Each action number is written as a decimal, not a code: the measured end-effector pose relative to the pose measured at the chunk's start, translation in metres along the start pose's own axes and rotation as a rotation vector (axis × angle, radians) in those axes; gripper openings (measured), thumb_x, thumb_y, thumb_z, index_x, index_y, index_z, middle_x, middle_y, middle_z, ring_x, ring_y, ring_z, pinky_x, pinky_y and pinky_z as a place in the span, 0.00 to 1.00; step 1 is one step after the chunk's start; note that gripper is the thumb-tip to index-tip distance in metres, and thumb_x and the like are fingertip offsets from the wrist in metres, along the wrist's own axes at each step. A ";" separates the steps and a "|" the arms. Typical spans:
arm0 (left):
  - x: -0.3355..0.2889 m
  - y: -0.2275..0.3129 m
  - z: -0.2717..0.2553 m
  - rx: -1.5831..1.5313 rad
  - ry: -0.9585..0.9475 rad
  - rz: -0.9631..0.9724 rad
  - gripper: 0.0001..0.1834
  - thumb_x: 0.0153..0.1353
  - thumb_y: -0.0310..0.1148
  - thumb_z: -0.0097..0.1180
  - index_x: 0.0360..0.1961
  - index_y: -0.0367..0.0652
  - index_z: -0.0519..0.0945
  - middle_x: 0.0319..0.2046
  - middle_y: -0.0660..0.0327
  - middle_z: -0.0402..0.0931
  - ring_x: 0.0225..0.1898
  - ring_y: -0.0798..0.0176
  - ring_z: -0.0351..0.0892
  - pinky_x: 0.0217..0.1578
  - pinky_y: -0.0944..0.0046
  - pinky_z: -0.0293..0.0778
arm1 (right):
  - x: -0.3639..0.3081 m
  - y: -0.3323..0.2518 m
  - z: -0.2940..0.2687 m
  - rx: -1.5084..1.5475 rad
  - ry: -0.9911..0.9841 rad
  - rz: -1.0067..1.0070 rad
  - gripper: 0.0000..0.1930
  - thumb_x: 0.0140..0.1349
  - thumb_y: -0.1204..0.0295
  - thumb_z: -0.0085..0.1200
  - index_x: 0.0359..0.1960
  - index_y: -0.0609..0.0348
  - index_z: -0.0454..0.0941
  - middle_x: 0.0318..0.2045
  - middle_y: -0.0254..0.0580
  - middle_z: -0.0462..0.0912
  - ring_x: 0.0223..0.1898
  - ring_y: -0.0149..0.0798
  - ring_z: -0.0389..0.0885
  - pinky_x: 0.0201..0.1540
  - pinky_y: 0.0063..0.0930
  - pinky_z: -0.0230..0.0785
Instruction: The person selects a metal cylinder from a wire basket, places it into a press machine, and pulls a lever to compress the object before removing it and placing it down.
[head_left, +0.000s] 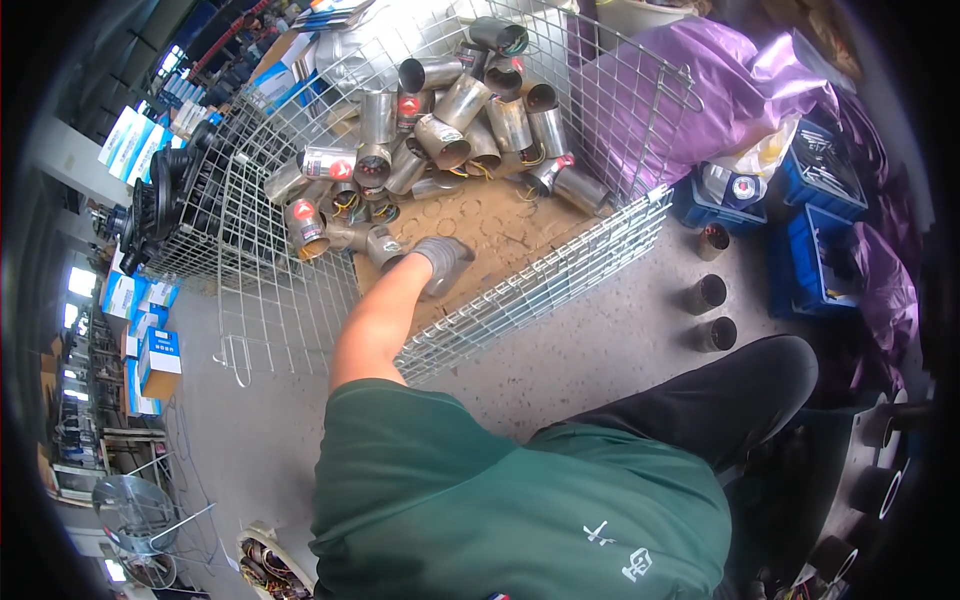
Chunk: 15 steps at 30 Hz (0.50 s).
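Observation:
My left hand [441, 260], in a grey glove, is inside a wire cage [540, 285]. It is low over the brown cardboard [490, 215] that lines the cage floor. Its fingers and thumb look apart, and I see nothing between them, though its underside is hidden. Beside my wrist stands a metal cylinder [383, 246]. Many more such cylinders [442, 141] lie heaped toward the back and left of the cage, some with coloured wires inside and red-and-white labels. My right hand does not show.
Three dark-mouthed cylinders [708, 292] stand in a row on the floor, right of the cage. Blue crates [815, 265] and a purple plastic sheet [690, 90] are at the right. Several boxes [158, 362] and a standing fan [135, 510] are at the left.

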<state>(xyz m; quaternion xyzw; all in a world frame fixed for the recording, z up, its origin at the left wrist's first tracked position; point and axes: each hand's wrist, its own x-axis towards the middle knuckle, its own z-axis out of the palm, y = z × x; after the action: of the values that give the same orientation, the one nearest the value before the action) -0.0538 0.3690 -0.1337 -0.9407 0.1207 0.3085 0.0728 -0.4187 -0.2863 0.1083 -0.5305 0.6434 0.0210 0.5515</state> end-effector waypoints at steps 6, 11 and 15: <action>0.012 0.046 0.005 -0.200 0.301 0.154 0.16 0.65 0.33 0.59 0.54 0.48 0.84 0.48 0.49 0.84 0.51 0.42 0.83 0.52 0.48 0.78 | 0.002 0.002 -0.004 0.017 -0.008 -0.015 0.26 0.70 0.53 0.55 0.59 0.61 0.81 0.56 0.55 0.85 0.52 0.54 0.85 0.57 0.47 0.79; 0.022 0.058 -0.010 -0.364 0.113 0.118 0.16 0.65 0.31 0.59 0.54 0.47 0.85 0.50 0.47 0.84 0.51 0.42 0.83 0.54 0.48 0.77 | 0.003 0.005 -0.008 0.032 -0.022 -0.026 0.26 0.70 0.53 0.55 0.59 0.61 0.81 0.55 0.55 0.85 0.52 0.54 0.85 0.57 0.47 0.79; 0.024 0.025 0.011 -0.427 0.487 0.047 0.17 0.68 0.37 0.55 0.56 0.49 0.84 0.55 0.50 0.82 0.56 0.44 0.82 0.58 0.48 0.77 | -0.001 0.007 -0.010 0.042 -0.009 -0.025 0.26 0.70 0.52 0.55 0.59 0.61 0.81 0.55 0.55 0.85 0.52 0.54 0.85 0.57 0.47 0.79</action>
<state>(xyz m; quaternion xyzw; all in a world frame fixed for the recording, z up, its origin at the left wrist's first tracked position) -0.0480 0.3426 -0.1581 -0.9778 0.0891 0.0945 -0.1643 -0.4304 -0.2893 0.1090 -0.5267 0.6345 0.0028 0.5657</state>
